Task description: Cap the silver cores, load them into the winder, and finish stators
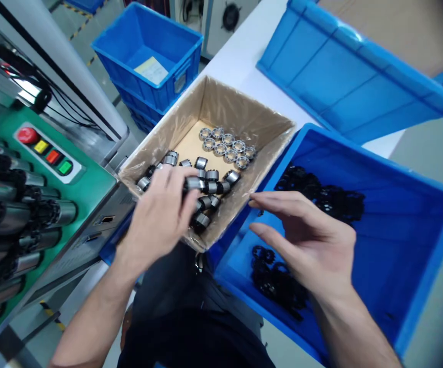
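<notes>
My left hand (162,214) reaches into a plastic-lined cardboard box (240,110) and closes its fingers on a row of small metal cylindrical parts (206,185). More loose metal parts lie around it, and a neat cluster of ring-shaped bearings (227,145) stands on end at the back of the box. My right hand (309,240) hovers open, fingers stretched out, over the near left edge of a blue plastic bin (428,266) that holds black ring-shaped parts (321,197).
A green machine panel (71,204) with red, yellow and green buttons (47,151) stands at the left, with rows of metal rods on it. An empty blue bin (150,56) sits on the floor behind. A tilted blue lid or bin (344,76) lies on the white table.
</notes>
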The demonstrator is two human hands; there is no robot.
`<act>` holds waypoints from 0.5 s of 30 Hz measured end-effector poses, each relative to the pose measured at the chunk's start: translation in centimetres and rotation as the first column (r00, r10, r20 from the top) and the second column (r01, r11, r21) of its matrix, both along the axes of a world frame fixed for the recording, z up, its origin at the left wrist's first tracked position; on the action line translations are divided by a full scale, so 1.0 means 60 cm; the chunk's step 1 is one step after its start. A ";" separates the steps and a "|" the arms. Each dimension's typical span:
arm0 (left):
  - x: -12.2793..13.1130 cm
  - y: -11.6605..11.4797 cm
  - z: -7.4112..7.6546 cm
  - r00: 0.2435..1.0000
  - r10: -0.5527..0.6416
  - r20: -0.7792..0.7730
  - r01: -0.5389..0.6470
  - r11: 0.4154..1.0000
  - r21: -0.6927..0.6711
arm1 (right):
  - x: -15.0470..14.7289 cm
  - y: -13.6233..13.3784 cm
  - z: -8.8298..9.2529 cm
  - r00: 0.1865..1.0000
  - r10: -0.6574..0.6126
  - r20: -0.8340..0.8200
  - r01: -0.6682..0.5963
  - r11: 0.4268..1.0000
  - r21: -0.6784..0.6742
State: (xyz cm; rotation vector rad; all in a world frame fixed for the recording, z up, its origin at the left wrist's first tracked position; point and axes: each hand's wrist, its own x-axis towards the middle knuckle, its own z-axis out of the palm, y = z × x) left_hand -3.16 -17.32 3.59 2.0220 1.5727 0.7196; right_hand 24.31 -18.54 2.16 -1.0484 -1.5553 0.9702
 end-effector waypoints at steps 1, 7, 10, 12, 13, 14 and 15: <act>-0.022 0.001 0.000 0.977 0.075 -0.201 -0.072 0.997 0.022 | -0.001 0.009 0.006 0.999 -0.017 0.039 0.017 1.000 0.003; -0.050 -0.029 -0.035 0.895 0.073 -0.439 -0.071 0.997 0.020 | -0.105 0.158 0.025 0.558 0.139 0.818 -0.176 0.983 -0.047; -0.029 -0.086 -0.044 0.966 0.080 -0.248 -0.040 0.986 0.160 | -0.191 0.255 0.005 0.294 0.255 0.921 -0.227 0.955 -0.192; -0.025 -0.142 -0.052 0.992 0.060 -0.115 -0.039 0.983 0.182 | -0.231 0.302 -0.018 0.162 0.312 0.936 -0.213 0.938 -0.275; -0.029 -0.173 -0.058 0.996 0.063 -0.062 -0.052 0.985 0.167 | -0.243 0.319 -0.032 0.098 0.334 0.938 -0.196 0.930 -0.310; -0.035 -0.206 -0.066 0.997 0.082 -0.015 -0.079 0.987 0.138 | -0.251 0.330 -0.046 0.042 0.350 0.936 -0.178 0.924 -0.338; -0.044 -0.238 -0.075 0.993 0.116 0.027 -0.118 0.988 0.098 | -0.256 0.337 -0.060 -0.008 0.363 0.932 -0.162 0.919 -0.359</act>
